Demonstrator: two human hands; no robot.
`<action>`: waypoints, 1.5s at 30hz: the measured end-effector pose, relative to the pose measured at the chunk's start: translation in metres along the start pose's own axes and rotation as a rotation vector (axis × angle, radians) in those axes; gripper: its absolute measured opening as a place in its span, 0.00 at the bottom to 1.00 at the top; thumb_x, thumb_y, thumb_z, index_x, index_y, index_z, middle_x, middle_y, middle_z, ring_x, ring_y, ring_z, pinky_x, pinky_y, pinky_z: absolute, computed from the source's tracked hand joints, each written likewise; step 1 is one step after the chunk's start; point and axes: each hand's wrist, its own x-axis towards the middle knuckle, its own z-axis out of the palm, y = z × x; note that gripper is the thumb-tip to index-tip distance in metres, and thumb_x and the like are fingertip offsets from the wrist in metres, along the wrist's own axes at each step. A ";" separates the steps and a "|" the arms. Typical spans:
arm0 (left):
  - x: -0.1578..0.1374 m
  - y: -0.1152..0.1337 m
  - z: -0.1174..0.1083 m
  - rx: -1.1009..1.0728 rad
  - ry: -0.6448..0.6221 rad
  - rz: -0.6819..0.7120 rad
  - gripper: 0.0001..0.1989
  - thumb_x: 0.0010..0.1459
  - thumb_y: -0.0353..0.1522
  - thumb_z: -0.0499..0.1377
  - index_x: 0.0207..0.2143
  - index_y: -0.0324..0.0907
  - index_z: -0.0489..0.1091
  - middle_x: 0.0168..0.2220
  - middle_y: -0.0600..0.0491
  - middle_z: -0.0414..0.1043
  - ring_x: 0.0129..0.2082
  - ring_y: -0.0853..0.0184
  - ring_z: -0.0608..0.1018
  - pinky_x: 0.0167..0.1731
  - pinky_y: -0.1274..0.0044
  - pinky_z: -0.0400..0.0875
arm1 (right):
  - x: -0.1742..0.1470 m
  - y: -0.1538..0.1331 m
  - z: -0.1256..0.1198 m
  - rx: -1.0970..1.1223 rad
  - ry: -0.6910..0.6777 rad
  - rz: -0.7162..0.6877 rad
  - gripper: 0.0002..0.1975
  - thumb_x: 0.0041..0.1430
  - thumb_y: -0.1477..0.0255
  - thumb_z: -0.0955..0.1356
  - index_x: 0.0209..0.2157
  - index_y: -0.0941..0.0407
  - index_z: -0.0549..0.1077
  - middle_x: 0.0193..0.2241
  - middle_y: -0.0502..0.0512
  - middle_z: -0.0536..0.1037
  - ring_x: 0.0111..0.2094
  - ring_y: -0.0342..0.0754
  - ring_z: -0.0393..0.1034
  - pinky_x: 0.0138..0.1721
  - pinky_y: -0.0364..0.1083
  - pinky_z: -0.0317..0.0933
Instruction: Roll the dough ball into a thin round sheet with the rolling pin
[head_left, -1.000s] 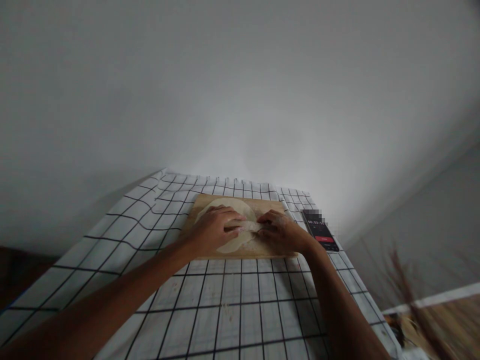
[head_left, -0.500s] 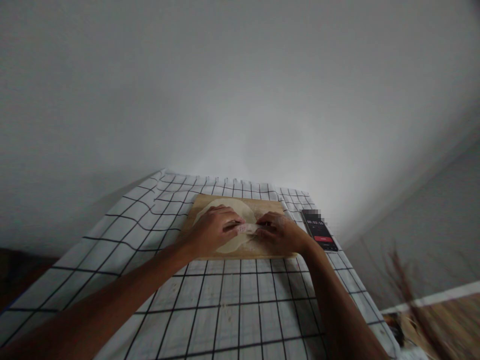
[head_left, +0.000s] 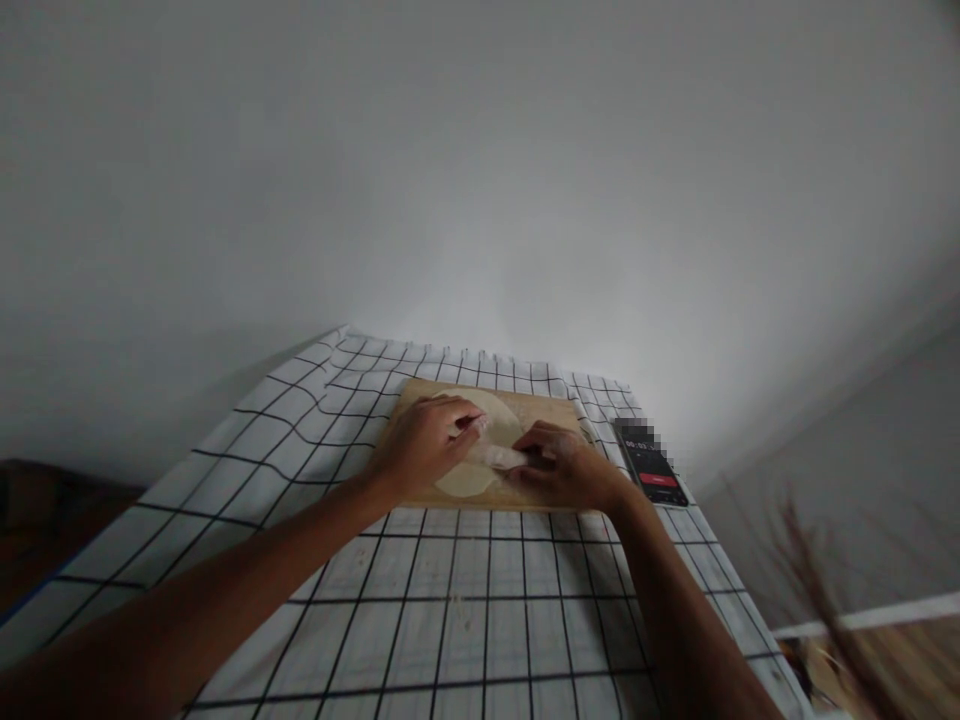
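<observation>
A thin round sheet of dough lies on a wooden board. Over it is a short, pale, flour-dusted rolling pin. My right hand is closed around the pin's right end, fingers curled. On the left part of the dough, my left hand is curled, thumb and fingertips brought together just above and left of the pin. Flour whitens those fingertips; whatever they hold, if anything, is hidden. The hand also covers part of the dough.
A white tablecloth with a black grid covers the table, with crumbs in front of the board. Right of the board lies a phone showing a timer. A pale wall rises behind the table; dry twigs stand at the right.
My left hand has come off the pin's left end and moved slightly up and away from it. The pin now tilts down to the right, still in my right hand. The view has shifted slightly.
</observation>
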 end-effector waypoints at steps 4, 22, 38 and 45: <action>-0.001 -0.005 0.002 -0.035 0.021 -0.064 0.12 0.66 0.37 0.55 0.38 0.44 0.76 0.37 0.52 0.79 0.38 0.63 0.79 0.41 0.73 0.70 | 0.002 -0.002 0.002 -0.014 0.014 -0.015 0.06 0.60 0.70 0.73 0.39 0.57 0.77 0.38 0.56 0.76 0.40 0.47 0.69 0.40 0.46 0.63; -0.001 -0.004 0.002 -0.048 0.039 -0.063 0.13 0.66 0.38 0.54 0.37 0.44 0.77 0.36 0.52 0.79 0.37 0.63 0.78 0.39 0.73 0.71 | -0.001 0.001 0.001 -0.043 0.049 0.025 0.07 0.62 0.69 0.71 0.42 0.55 0.76 0.40 0.56 0.76 0.39 0.47 0.70 0.39 0.46 0.63; 0.001 -0.009 0.010 -0.002 -0.143 0.108 0.09 0.61 0.39 0.63 0.41 0.47 0.79 0.41 0.51 0.79 0.44 0.61 0.76 0.49 0.67 0.68 | -0.004 0.021 0.000 -0.063 0.058 0.150 0.13 0.63 0.63 0.72 0.46 0.53 0.79 0.45 0.58 0.75 0.42 0.49 0.73 0.46 0.50 0.68; 0.003 -0.008 0.008 0.038 -0.159 0.118 0.12 0.66 0.38 0.58 0.46 0.49 0.79 0.41 0.50 0.79 0.45 0.61 0.76 0.50 0.66 0.67 | -0.002 0.020 -0.001 -0.088 0.059 0.150 0.13 0.66 0.61 0.69 0.46 0.52 0.79 0.44 0.58 0.74 0.44 0.50 0.71 0.49 0.50 0.66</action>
